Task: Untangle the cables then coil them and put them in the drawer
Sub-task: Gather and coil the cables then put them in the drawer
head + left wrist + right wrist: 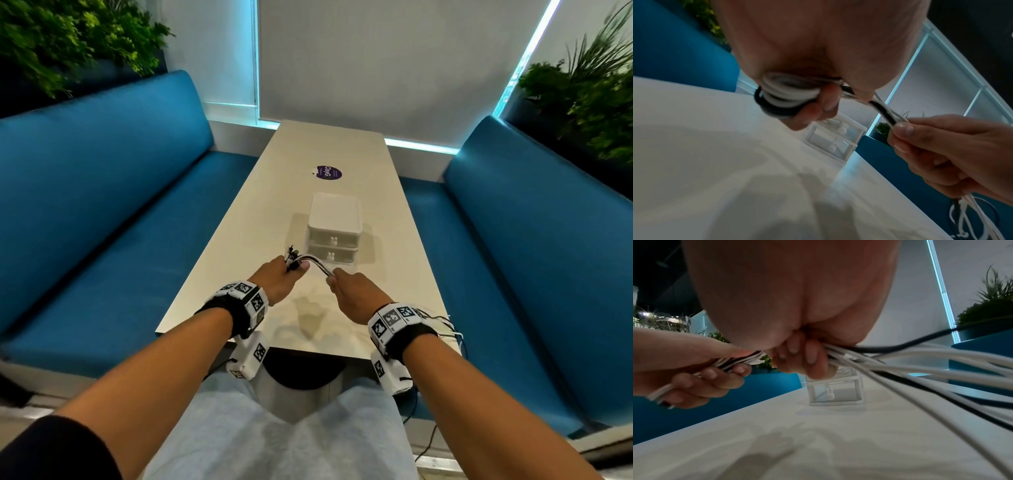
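Left hand [277,279] grips coiled cables [785,95] to keep loops together while right hand [352,294] pinches the loose strands, feeding more, drawer unit [334,229] just beyond.

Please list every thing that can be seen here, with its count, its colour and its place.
cables: several, white and black, held as one bundle between both hands above the table; loops in the left hand, loose lengths trailing past the right hand
drawers: two, white, stacked mid-table, both shut
table: one, white, between the benches
sticker: one, purple, on the table's far part
benches: two, blue, either side
plants: two, green, behind the benches
left hand: grips the cables
right hand: pinches the cables
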### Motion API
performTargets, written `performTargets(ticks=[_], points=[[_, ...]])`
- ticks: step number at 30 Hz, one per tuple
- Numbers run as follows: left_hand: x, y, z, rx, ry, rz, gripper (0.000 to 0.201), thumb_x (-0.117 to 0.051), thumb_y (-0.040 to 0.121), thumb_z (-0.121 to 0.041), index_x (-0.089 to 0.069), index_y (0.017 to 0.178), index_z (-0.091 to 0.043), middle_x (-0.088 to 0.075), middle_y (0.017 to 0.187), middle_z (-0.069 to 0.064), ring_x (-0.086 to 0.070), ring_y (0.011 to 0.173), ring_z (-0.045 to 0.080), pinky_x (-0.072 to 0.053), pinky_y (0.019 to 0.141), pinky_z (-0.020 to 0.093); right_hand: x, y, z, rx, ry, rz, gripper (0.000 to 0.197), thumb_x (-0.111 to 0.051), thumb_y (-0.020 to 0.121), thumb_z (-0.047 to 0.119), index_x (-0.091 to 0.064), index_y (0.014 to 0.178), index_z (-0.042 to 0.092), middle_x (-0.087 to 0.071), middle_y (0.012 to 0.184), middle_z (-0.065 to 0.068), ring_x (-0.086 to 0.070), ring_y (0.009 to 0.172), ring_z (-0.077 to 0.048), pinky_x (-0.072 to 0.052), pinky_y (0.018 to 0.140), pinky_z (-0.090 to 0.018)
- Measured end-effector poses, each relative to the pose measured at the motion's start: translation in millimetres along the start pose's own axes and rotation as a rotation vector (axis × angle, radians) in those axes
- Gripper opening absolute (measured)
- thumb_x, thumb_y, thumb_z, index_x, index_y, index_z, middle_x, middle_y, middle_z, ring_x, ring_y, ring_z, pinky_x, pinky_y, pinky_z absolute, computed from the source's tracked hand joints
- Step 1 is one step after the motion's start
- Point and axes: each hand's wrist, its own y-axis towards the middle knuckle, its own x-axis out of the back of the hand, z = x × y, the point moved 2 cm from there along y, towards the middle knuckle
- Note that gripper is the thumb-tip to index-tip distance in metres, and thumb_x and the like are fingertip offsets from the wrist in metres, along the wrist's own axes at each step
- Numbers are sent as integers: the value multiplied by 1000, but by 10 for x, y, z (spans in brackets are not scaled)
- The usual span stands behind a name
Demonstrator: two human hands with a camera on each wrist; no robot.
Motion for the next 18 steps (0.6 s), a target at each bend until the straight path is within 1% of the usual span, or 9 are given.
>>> performTargets(ticks=[2,4,7,9,10,13,14,16,18], points=[[-110,-69,-31,-10,-147,57,52,-40,92,-66,-52,97,-16,-41,59,0,-41,45,19,-38,45,24,-58,-13,21,0,23,-2,32,-27,104,39,-46,101,13,-62,88,-16,-57,77,-36,-49,73,-47],[-225,-123,-79,-22,-284,92,47,-38,92,-68,-51,91,-23,-38,64,5,-39,46,19,-36,43,23,-119,-39,54,3,45,-1,29,-29,104,36,-47,101,12,-62,85,-15,-57,74,-36,-48,70,-46],[-343,-168,-207,8,-441,102,65,-28,88,-77,-49,77,-17,-50,64,10,-48,48,22,-42,50,29,-228,-67,110,10,45,10,22,-33,103,28,-48,100,12,-63,84,-14,-56,72,-35,-45,65,-42],[-391,-161,-285,-17,-380,101,76,-20,85,-80,-48,71,-11,-57,61,15,-54,49,24,-44,56,32,-279,-71,136,13,14,38,16,-36,99,20,-49,102,11,-64,86,-15,-57,72,-35,-42,63,-39],[-402,-162,-317,-32,-367,94,74,-21,87,-78,-47,69,-12,-58,60,14,-54,48,23,-44,56,30,-289,-64,139,9,7,49,16,-37,97,17,-50,103,11,-64,88,-15,-57,73,-35,-40,63,-37],[-424,-173,-363,-67,-434,82,49,-47,90,-67,-47,69,-22,-51,54,0,-48,46,18,-40,50,25,-264,-54,172,10,-29,97,25,-40,96,10,-60,109,7,-66,96,-19,-61,83,-37,-41,66,-34],[-438,-153,-343,-46,-452,72,43,-55,89,-62,-47,71,-23,-50,55,0,-47,47,18,-38,49,25,-263,-56,191,9,-36,113,25,-40,96,8,-61,110,4,-65,98,-21,-61,86,-37,-40,67,-33],[-451,-93,-300,45,-482,29,39,-59,90,-53,-55,77,-16,-58,65,8,-53,53,22,-41,52,27,-264,-56,239,17,-18,139,24,-41,95,5,-60,110,1,-64,99,-22,-59,84,-35,-36,66,-31],[-453,-40,-276,96,-486,-13,41,-56,92,-49,-63,85,-10,-67,77,14,-61,65,28,-45,62,30,-278,-49,277,37,26,144,24,-42,94,5,-57,112,0,-65,100,-24,-57,80,-32,-35,66,-30]])
